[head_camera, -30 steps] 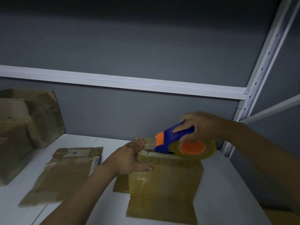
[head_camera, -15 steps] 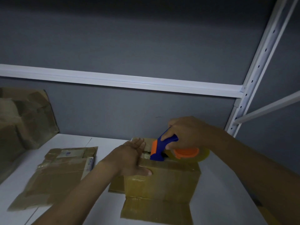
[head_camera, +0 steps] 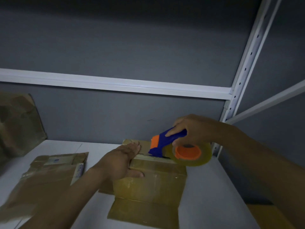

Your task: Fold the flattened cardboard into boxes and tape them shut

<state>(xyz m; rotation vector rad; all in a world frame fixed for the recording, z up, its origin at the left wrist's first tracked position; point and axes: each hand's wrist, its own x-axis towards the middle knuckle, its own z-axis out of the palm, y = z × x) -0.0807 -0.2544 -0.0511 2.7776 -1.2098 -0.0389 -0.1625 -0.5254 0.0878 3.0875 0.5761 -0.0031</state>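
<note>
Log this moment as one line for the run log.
phase: taping | left hand: presses on box top | right hand: grips tape dispenser at box seam | flattened cardboard: lies left of box on shelf

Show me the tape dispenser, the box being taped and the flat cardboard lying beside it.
tape dispenser (head_camera: 163, 142): head view, its blue handle.
box (head_camera: 156, 184): head view, its taped front face.
flattened cardboard (head_camera: 49, 180): head view, its brown middle.

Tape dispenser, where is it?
Head view, right of centre: the right hand grips the tape dispenser atop the cardboard box, beside the left hand.
</note>
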